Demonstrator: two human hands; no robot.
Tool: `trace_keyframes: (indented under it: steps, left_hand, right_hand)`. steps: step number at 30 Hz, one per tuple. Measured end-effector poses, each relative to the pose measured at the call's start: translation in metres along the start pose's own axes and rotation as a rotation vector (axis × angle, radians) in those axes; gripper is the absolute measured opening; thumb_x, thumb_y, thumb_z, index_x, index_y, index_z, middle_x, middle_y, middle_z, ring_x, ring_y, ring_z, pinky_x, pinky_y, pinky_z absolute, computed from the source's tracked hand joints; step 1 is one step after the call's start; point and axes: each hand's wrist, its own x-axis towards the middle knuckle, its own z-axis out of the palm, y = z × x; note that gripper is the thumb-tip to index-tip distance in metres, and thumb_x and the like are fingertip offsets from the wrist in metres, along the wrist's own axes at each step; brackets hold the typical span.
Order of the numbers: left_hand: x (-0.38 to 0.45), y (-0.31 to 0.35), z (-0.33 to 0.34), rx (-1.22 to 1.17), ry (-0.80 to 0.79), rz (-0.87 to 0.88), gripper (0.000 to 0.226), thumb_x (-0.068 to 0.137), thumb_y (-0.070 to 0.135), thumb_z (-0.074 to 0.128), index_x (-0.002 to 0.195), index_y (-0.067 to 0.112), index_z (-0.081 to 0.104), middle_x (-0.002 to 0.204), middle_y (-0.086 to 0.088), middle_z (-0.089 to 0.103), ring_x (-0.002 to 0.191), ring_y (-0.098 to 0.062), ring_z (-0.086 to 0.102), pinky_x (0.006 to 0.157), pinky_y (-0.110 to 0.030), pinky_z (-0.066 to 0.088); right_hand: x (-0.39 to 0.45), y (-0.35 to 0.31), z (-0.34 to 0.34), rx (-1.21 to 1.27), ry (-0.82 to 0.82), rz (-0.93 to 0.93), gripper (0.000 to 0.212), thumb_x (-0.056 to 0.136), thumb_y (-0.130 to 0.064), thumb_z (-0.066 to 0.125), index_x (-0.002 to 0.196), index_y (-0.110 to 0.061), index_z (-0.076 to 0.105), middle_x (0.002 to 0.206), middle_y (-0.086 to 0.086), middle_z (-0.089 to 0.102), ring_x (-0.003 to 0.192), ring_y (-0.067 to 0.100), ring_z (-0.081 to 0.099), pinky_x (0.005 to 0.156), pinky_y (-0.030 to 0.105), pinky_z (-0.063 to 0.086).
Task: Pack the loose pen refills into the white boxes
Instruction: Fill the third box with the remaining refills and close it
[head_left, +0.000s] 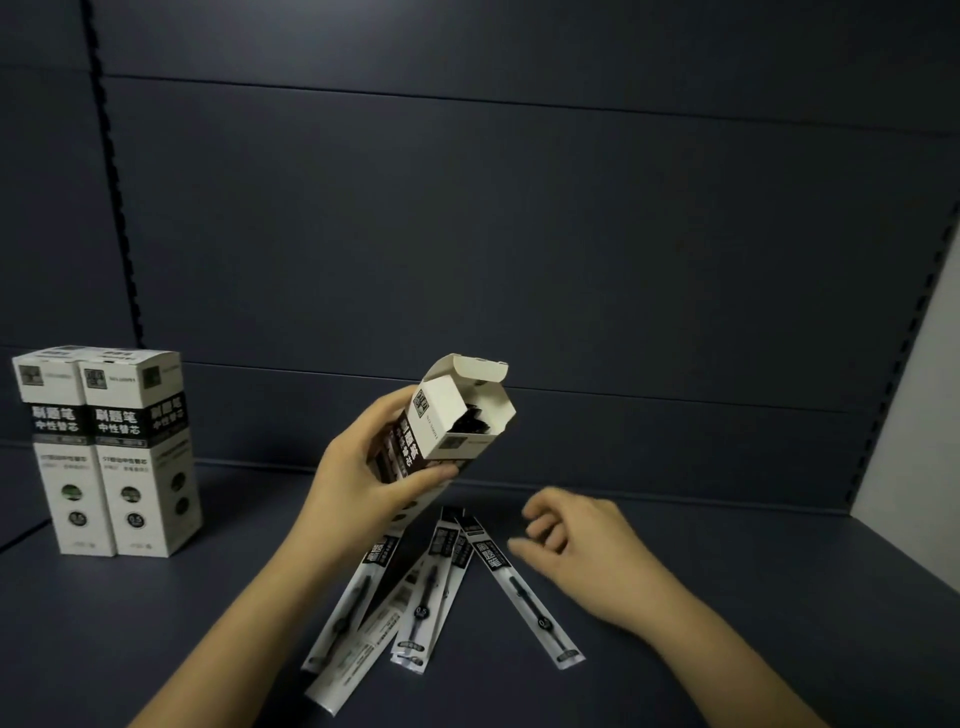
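Head view: my left hand (363, 467) grips the open box (447, 415), tilted, flap up, dark refills inside. My right hand (576, 545) hovers with fingers loosely curled, holding nothing, just beside the loose refills (431, 587) on the shelf (727, 597). Closed boxes (109, 452) stand far left.

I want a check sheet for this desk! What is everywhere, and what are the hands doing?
Surface: dark shelf top, refill packs lying on it.
Job's things: open white box held tilted above the surface, flaps up, dark contents showing inside; loose refill packs fanned out beneath it; closed white boxes standing upright at far left.
Clutter: nothing seen.
Hands: left hand grips the open white box; right hand hovers over the refill packs, fingers loosely curled, holding nothing.
Cables: nothing seen.
Surroundings: dark panelled back wall; pale wall at right.
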Motion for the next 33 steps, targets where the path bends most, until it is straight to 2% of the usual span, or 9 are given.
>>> trace_keyframes:
  steps: [4, 10, 14, 17, 20, 23, 26, 28, 33]
  left_hand:
    - [-0.001, 0.001, 0.001, -0.006, -0.005, 0.003, 0.065, 0.064, 0.023, 0.083, 0.12, 0.043, 0.056, 0.116, 0.022, 0.069, 0.112, -0.002, 0.065, 0.093, -0.013, 0.049]
    - [-0.001, -0.001, 0.001, 0.011, -0.023, 0.002, 0.068, 0.069, 0.008, 0.085, 0.122, 0.041, 0.056, 0.117, 0.021, 0.069, 0.11, -0.002, 0.066, 0.093, -0.014, 0.049]
    - [-0.001, -0.002, 0.001, 0.029, -0.017, -0.004, 0.07, 0.07, 0.005, 0.085, 0.121, 0.042, 0.056, 0.116, 0.022, 0.069, 0.11, -0.001, 0.065, 0.092, -0.013, 0.049]
    - [-0.001, -0.002, 0.0, 0.039, -0.007, -0.01, 0.071, 0.07, 0.002, 0.085, 0.119, 0.044, 0.056, 0.114, 0.024, 0.069, 0.109, 0.001, 0.065, 0.089, -0.01, 0.048]
    - [0.0, -0.003, 0.0, 0.039, 0.006, -0.016, 0.071, 0.07, 0.002, 0.085, 0.119, 0.045, 0.056, 0.113, 0.025, 0.069, 0.108, 0.001, 0.065, 0.088, -0.009, 0.048]
    - [0.0, -0.004, 0.0, 0.033, 0.014, -0.021, 0.07, 0.069, 0.002, 0.085, 0.118, 0.043, 0.057, 0.115, 0.023, 0.07, 0.109, 0.0, 0.066, 0.089, -0.01, 0.048]
    - [0.0, -0.005, 0.0, 0.03, 0.01, -0.025, 0.07, 0.069, 0.003, 0.085, 0.119, 0.043, 0.057, 0.116, 0.019, 0.07, 0.109, -0.003, 0.066, 0.091, -0.014, 0.051]
    - [0.0, -0.006, 0.001, 0.039, 0.0, -0.017, 0.069, 0.069, 0.006, 0.086, 0.121, 0.042, 0.057, 0.117, 0.017, 0.07, 0.111, -0.005, 0.066, 0.095, -0.019, 0.051]
    - [-0.003, -0.007, 0.005, 0.007, -0.052, -0.024, 0.068, 0.068, 0.016, 0.088, 0.126, 0.036, 0.059, 0.123, 0.013, 0.068, 0.119, -0.01, 0.063, 0.102, -0.03, 0.05]
  right_hand:
    - [-0.003, 0.0, 0.005, -0.017, -0.205, 0.083, 0.049, 0.082, -0.045, 0.075, 0.122, -0.022, 0.059, 0.111, -0.009, 0.055, 0.085, 0.002, 0.055, 0.072, 0.012, 0.043]
    - [-0.002, -0.003, 0.006, 0.022, -0.275, 0.144, 0.054, 0.081, -0.036, 0.08, 0.126, -0.019, 0.057, 0.108, -0.007, 0.059, 0.084, 0.003, 0.059, 0.069, 0.01, 0.044]
    - [-0.006, -0.006, -0.001, 0.004, -0.326, 0.179, 0.043, 0.085, -0.033, 0.075, 0.122, -0.021, 0.058, 0.107, -0.004, 0.063, 0.083, 0.006, 0.062, 0.067, 0.013, 0.045]
    - [-0.007, -0.004, -0.008, 0.011, -0.344, 0.14, 0.017, 0.089, -0.024, 0.072, 0.105, -0.021, 0.067, 0.095, -0.001, 0.069, 0.068, 0.004, 0.061, 0.06, 0.015, 0.048]
    - [-0.008, -0.004, -0.024, 0.05, -0.299, 0.072, 0.005, 0.088, -0.02, 0.072, 0.092, -0.024, 0.073, 0.078, -0.013, 0.068, 0.051, -0.01, 0.054, 0.051, 0.006, 0.038]
    - [-0.011, -0.006, -0.039, 0.15, -0.256, -0.001, 0.003, 0.089, -0.021, 0.072, 0.091, -0.023, 0.073, 0.06, -0.021, 0.063, 0.048, -0.005, 0.05, 0.051, 0.009, 0.036]
    - [-0.013, -0.01, -0.047, 0.275, -0.176, -0.1, 0.003, 0.087, -0.021, 0.074, 0.086, -0.024, 0.075, 0.076, -0.007, 0.071, 0.07, 0.003, 0.063, 0.069, 0.026, 0.052]
    - [-0.015, -0.013, -0.049, 0.4, -0.1, -0.183, 0.008, 0.087, -0.016, 0.073, 0.088, -0.023, 0.077, 0.091, -0.004, 0.076, 0.088, 0.008, 0.071, 0.084, 0.025, 0.056]
    - [-0.024, -0.028, -0.055, 0.786, 0.159, -0.293, 0.024, 0.086, -0.021, 0.059, 0.094, -0.004, 0.073, 0.09, 0.014, 0.076, 0.075, 0.019, 0.073, 0.073, 0.024, 0.058]
